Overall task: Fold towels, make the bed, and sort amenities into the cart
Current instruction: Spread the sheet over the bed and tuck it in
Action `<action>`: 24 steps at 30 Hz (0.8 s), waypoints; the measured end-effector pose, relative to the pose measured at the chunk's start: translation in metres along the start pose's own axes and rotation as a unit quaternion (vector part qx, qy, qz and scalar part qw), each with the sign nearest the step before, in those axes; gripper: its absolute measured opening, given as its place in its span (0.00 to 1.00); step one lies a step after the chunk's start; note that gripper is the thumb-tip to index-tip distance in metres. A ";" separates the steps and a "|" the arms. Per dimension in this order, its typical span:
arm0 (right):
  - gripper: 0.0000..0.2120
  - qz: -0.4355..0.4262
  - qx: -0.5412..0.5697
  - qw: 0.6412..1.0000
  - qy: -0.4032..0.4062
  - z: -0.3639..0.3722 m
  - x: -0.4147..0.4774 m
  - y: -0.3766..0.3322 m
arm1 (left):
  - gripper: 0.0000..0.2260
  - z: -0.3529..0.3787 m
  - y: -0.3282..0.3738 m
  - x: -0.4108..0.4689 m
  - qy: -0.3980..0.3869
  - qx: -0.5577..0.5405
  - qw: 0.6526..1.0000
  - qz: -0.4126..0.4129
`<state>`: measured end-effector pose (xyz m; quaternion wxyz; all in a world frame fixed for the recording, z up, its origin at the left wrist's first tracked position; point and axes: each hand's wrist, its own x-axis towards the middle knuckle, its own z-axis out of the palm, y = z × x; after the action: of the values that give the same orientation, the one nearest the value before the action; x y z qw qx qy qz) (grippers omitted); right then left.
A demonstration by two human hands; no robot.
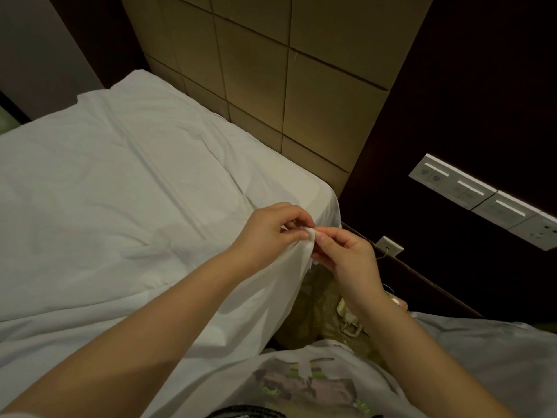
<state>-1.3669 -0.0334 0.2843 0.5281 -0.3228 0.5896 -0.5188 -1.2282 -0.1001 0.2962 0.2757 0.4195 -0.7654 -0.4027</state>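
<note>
I see my left hand [269, 233] and right hand [346, 256] both pinching one corner of the white crinkled fabric bed sheet [120, 191], with their fingertips nearly touching. The sheet lies spread over the bed [312, 188]. The held corner is lifted at the bed's right edge, near the tan square-panelled headboard [271, 86].
</note>
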 end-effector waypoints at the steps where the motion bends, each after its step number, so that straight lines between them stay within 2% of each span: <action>1: 0.09 0.000 0.000 1.000 -0.025 -0.003 0.001 -0.003 | 0.07 0.000 0.001 0.001 0.000 0.003 1.000 0.005; 3: 0.12 -0.001 -0.030 0.997 -0.075 -0.010 0.005 -0.008 | 0.08 -0.001 0.003 0.005 -0.022 0.020 1.000 0.009; 5: 0.08 0.022 -0.076 0.991 -0.110 -0.013 0.012 -0.014 | 0.08 0.001 0.004 0.009 -0.060 0.037 0.998 -0.001; 8: 0.06 0.113 -0.119 0.973 -0.161 -0.017 0.033 -0.015 | 0.08 0.004 -0.001 0.012 -0.077 0.039 0.994 -0.070; 10: 0.05 0.182 -0.115 0.962 -0.170 -0.021 0.053 -0.014 | 0.12 0.005 -0.013 0.006 -0.048 0.074 0.988 -0.129; 13: 0.05 0.282 -0.034 0.957 -0.064 -0.019 0.093 -0.005 | 0.16 0.006 -0.036 -0.020 0.095 0.135 0.964 -0.208; 14: 0.06 0.264 -0.028 0.962 -0.065 -0.008 0.098 -0.008 | 0.16 0.009 -0.041 -0.031 0.147 0.131 0.949 -0.245; 16: 0.09 0.194 -0.008 0.965 -0.176 0.022 0.098 -0.027 | 0.16 0.021 -0.046 -0.048 0.244 0.103 0.913 -0.311; 18: 0.09 0.102 -0.038 0.950 -0.292 0.035 0.082 -0.052 | 0.15 0.036 -0.044 -0.056 0.351 0.078 0.864 -0.353; 19: 0.07 0.078 -0.063 0.946 -0.308 0.017 0.083 -0.058 | 0.14 0.042 -0.040 -0.058 0.391 0.076 0.841 -0.366; 20: 0.06 0.062 -0.106 0.952 -0.280 -0.017 0.091 -0.053 | 0.14 0.050 -0.038 -0.058 0.412 0.074 0.827 -0.376; 22: 0.04 0.073 -0.248 0.958 -0.122 -0.104 0.115 -0.021 | 0.15 0.070 -0.031 -0.056 0.378 0.079 0.837 -0.388; 24: 0.15 0.172 -0.358 0.918 0.020 -0.173 0.128 0.017 | 0.17 0.100 -0.026 -0.050 0.296 0.099 0.871 -0.380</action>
<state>-1.5599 -0.1007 0.2146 0.4466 -0.3733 0.7928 -0.1806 -1.2679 -0.0265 0.2178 0.2723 0.8028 -0.4650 -0.2552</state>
